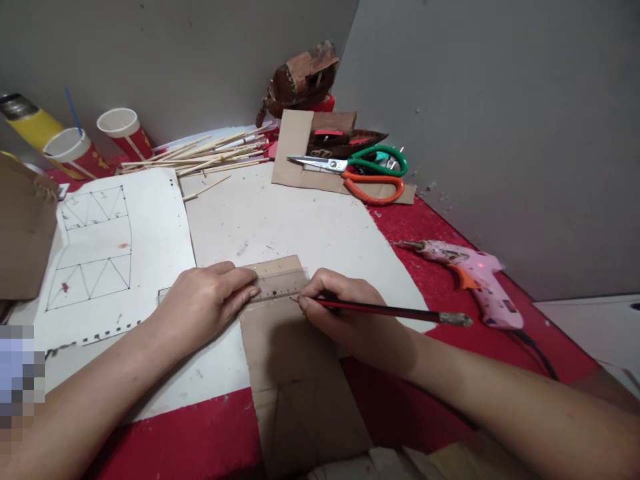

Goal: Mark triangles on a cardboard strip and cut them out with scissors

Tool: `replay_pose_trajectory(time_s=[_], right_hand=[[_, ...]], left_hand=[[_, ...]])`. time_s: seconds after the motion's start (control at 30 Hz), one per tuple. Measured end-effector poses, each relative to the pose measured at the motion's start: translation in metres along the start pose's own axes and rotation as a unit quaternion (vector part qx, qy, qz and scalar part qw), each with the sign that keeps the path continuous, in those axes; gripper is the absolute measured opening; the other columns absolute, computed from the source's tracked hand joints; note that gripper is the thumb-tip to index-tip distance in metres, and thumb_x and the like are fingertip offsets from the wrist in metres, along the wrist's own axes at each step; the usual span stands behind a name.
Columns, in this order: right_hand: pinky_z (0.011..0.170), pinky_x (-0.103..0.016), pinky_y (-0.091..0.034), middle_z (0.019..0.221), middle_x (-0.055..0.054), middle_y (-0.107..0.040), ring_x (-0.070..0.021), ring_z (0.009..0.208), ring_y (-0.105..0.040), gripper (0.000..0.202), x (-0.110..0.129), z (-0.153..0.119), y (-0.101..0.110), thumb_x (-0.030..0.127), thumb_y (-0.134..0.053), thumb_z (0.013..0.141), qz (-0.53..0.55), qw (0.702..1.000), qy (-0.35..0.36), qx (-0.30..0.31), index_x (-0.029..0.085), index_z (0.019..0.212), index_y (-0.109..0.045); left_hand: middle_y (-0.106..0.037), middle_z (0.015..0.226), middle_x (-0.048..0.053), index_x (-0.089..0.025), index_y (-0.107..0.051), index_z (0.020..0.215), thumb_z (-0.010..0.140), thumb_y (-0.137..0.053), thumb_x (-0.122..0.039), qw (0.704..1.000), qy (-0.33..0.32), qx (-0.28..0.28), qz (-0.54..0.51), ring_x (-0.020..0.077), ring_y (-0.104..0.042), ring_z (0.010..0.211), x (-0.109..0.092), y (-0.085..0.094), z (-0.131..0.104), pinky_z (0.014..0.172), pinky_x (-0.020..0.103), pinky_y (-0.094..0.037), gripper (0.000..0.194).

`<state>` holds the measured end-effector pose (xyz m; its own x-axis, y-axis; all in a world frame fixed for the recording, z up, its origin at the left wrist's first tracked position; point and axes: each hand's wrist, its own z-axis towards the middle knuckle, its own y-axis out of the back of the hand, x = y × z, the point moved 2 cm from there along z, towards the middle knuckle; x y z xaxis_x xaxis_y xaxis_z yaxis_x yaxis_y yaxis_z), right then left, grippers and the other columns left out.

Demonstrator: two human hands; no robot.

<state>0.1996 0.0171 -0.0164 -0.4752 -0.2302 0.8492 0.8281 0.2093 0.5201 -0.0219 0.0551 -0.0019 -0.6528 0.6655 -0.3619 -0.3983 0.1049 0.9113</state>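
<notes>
A clear ruler [280, 285] lies across the upper part of a brown cardboard strip [300, 353]. My left hand [213, 297] presses the ruler down near its middle, thumb and fingers closed on it. In my right hand [350, 313] is a red and black pencil [380, 309], its tip touching the cardboard just below the ruler's edge. Faint pencil lines show on the lower part of the strip. White paper [250, 220] lies beneath, and a sheet with truss-like drawings [155, 233] is to the left.
Green and orange scissors [345, 165] rest on cardboard at the back, near wooden sticks [215, 157], two paper cups [120, 127] and small model boats [310, 77]. A pink glue gun [495, 287] lies right on the red surface. A yellow bottle [37, 127] stands back left.
</notes>
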Motion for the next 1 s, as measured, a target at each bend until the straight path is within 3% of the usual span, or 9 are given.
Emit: replay_pose_trajectory(time_s=[1.0], right_hand=[[0.049,-0.023,-0.034,0.060,0.007,-0.049,-0.0095,0.051,-0.042,0.015,-0.0010,-0.0002,-0.0011,0.012,-0.054,0.085,0.004,1.000,-0.001,-0.010,0.021,0.072,-0.054]], left_hand=[[-0.075,0.086,0.007,-0.019,-0.072,0.101,0.100,-0.052,-0.031,1.000,-0.003,-0.002,0.000,0.0173,-0.071,0.070,0.0024,-0.0018,0.0002,0.062,0.027,-0.053,0.024]])
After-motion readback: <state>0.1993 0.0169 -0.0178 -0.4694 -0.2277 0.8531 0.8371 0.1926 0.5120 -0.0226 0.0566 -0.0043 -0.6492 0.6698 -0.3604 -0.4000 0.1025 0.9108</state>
